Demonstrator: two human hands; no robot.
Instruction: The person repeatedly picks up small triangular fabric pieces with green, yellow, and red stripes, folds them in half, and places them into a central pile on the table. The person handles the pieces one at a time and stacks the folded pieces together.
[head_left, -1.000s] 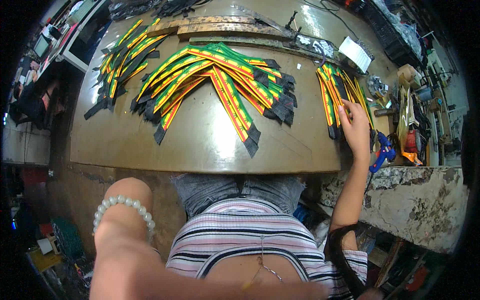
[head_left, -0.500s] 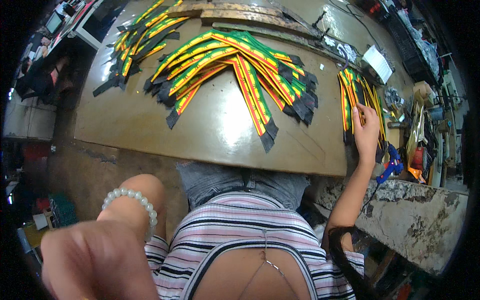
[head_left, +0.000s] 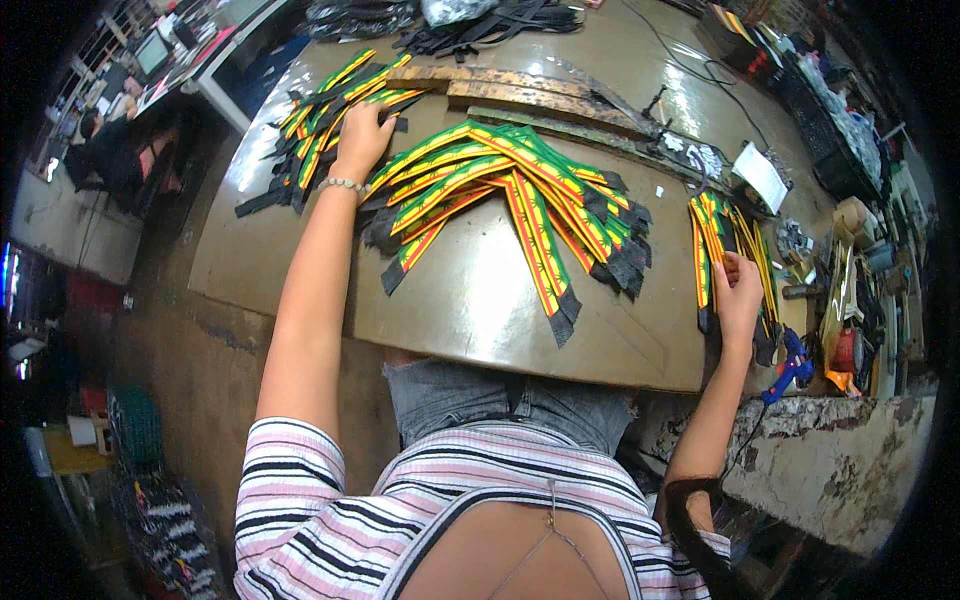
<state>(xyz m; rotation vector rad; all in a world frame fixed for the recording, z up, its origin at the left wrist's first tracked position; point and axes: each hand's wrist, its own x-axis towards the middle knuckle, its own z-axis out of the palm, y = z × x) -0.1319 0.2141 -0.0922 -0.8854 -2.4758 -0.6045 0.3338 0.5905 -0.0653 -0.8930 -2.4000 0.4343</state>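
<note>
My left hand (head_left: 362, 142), a pale bead bracelet at its wrist, reaches over the far left pile of fabric strips (head_left: 312, 165). These are green, yellow and red with black ends. Its thumb stands apart from its fingers, and it touches the pile's near side. In the middle, several matching strips (head_left: 500, 165) lie folded into angled, overlapping V shapes. At the right table edge my right hand (head_left: 738, 285) has its fingers curled at another bundle of strips (head_left: 704, 235). Thumb and fingers close on a strip there, though the grip is partly hidden.
Long worn wooden bars (head_left: 530, 92) cross the table behind the strips. Black straps (head_left: 490, 22) lie at the back. A blue glue gun (head_left: 792, 368) with a cord rests beside the right bundle, near tools and a white box (head_left: 760, 178). A person (head_left: 105, 155) sits off at the left.
My left hand has moved from low in front of my body, away from the table, up to the far left pile. My right hand stays at the right bundle. The view has shifted.
</note>
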